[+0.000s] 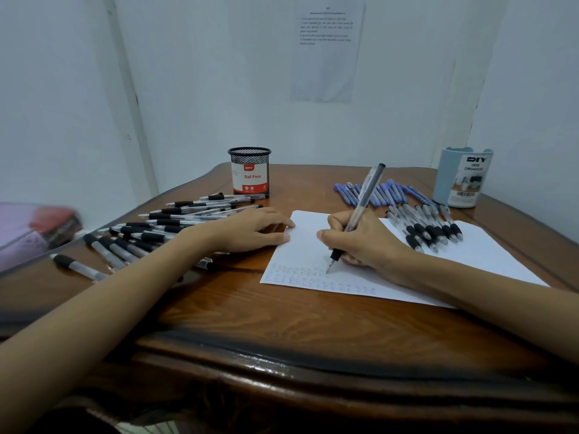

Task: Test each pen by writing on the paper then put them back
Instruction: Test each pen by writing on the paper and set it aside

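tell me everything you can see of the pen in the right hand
The pen is slim, with a clear greyish barrel that looks like plastic, a black end at the top and a black grip sleeve above a fine point. It stands tilted, its top leaning away and to the right. The right hand pinches it just above the grip. Its tip rests on the white paper, at the end of rows of faint scribbles.

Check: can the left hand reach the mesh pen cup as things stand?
Probably yes: the left hand rests on the paper, and the mesh pen cup stands just beyond it, with only low-lying pens between.
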Demonstrator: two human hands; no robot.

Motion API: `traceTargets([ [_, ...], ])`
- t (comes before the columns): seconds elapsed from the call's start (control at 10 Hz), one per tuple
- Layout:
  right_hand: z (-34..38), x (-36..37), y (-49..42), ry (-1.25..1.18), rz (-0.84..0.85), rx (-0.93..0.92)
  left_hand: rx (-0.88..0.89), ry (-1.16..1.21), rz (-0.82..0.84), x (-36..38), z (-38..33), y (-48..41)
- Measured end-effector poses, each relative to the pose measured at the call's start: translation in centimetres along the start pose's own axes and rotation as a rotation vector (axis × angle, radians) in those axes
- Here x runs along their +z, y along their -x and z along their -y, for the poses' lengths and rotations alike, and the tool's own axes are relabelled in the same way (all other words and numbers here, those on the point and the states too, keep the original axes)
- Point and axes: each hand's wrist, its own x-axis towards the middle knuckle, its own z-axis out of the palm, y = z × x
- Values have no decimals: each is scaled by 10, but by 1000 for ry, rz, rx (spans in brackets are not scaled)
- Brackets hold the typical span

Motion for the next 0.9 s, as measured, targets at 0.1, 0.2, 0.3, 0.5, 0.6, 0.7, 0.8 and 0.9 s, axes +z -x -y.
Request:
traceTargets([
  [0.1, 0, 1, -1, 9, -11, -1, 3, 2, 1, 0, 0, 1],
  [0.2, -2, 1, -1, 36, -44, -25, 3, -1, 2, 0, 0, 2],
  [0.3, -2, 1, -2, 63, -44, -42, 0, 2, 3, 0, -1, 1],
  [0.5, -3, 0, -2, 60, -62, -68, -3, 7, 7, -1, -2, 1],
  [0.6, -3, 0, -3, 96, -85, -87, -3, 10, 7, -1, -2, 0],
  [0.7, -3, -1, -3, 72, -65, -74, -7, 9, 7, -1, -2, 0],
  [0.8, -3, 1, -1, 128, -80, -116, -4, 6, 2, 0, -2, 1],
  [0.9, 4, 1, 2, 61, -145, -143, -4, 15, 0, -1, -2, 3],
])
